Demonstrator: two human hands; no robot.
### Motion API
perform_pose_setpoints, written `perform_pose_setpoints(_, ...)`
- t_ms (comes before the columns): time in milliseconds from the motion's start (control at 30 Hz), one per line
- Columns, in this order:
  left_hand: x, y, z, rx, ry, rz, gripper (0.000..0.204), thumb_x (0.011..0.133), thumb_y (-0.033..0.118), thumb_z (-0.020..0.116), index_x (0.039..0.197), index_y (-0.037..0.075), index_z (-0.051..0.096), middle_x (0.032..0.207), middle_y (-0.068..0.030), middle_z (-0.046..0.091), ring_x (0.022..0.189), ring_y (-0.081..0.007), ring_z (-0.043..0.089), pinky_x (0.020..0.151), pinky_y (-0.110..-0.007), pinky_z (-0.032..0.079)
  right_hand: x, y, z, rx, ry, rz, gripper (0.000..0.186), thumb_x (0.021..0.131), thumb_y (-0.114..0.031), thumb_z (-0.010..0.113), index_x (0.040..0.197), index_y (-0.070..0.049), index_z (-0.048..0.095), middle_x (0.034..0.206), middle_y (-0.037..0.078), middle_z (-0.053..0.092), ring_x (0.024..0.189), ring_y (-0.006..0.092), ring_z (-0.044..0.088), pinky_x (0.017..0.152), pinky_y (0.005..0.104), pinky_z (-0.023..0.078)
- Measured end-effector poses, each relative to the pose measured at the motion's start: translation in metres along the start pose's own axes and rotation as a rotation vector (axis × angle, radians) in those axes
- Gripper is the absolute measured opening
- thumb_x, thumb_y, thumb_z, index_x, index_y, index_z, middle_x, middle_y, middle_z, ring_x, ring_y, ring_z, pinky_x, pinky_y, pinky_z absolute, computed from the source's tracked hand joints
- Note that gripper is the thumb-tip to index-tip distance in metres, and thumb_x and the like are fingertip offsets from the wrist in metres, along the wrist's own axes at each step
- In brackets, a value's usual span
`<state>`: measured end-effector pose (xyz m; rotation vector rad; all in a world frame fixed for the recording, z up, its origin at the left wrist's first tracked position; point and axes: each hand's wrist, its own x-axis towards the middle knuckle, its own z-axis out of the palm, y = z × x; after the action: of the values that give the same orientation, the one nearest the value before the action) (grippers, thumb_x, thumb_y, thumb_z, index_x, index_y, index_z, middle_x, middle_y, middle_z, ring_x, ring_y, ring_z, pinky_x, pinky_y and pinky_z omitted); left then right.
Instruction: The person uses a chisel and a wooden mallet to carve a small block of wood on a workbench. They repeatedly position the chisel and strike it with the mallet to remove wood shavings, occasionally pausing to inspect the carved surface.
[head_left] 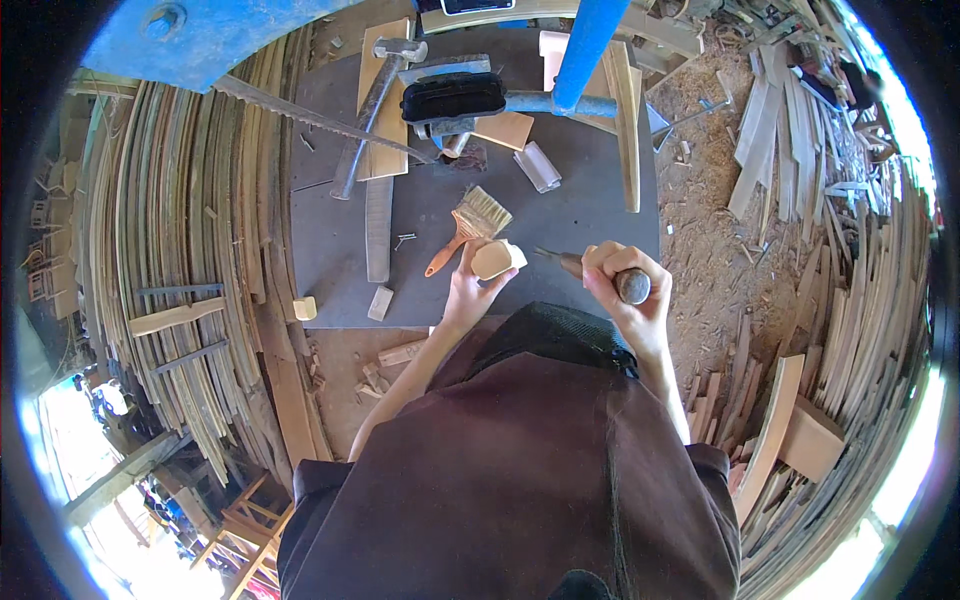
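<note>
The left hand point(473, 285) is curling partly closed around a pale wooden block point(497, 259), holding it over the near half of the tabletop point(600, 220), about midway between the left and right edges. The right hand point(632, 285) is closing in a fist around a wooden-handled hand tool point(633, 287); its narrow tip is pointing toward the block, with a gap showing between them. A small yellowish block point(304, 308) is sitting at the near left corner, and a greyish block point(379, 303) is lying near the near edge. Just beyond the left hand, a flat brush point(472, 222) is lying with its orange handle toward the near edge. Farther off, a hammer point(369, 125) is resting toward the far left corner, while a long board point(627, 130) is lying along the right edge.
</note>
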<state>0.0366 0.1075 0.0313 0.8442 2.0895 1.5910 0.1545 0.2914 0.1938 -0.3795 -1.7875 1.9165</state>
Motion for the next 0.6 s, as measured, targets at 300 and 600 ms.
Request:
perform_pose_setpoints(300, 0.002, 0.022, -0.010, 0.130, 0.017, 0.124, 0.047, 0.075, 0.010, 0.079, 0.115, 0.004, 0.054, 0.108, -0.0138, 0.066, 0.101, -0.0285, 0.066, 0.085, -0.036, 0.052, -0.004, -0.005, 0.004, 0.044, -0.076, 0.035, 0.020, 0.079, 0.012, 0.065, 0.074, -0.002, 0.052, 0.073, 0.006, 0.059, 0.069, 0.0128, 0.054, 0.064, 0.0276, 0.043)
perform_pose_setpoints(600, -0.001, 0.027, -0.009, 0.274, 0.008, 0.215, 0.050, 0.069, 0.007, 0.080, 0.115, 0.005, 0.061, 0.113, -0.0127, 0.064, 0.102, -0.0317, 0.062, 0.090, -0.039, 0.049, -0.003, -0.019, 0.007, 0.119, -0.132, -0.039, 0.021, 0.078, 0.014, 0.064, 0.074, -0.001, 0.051, 0.070, 0.006, 0.056, 0.066, 0.0157, 0.052, 0.062, 0.0305, 0.042)
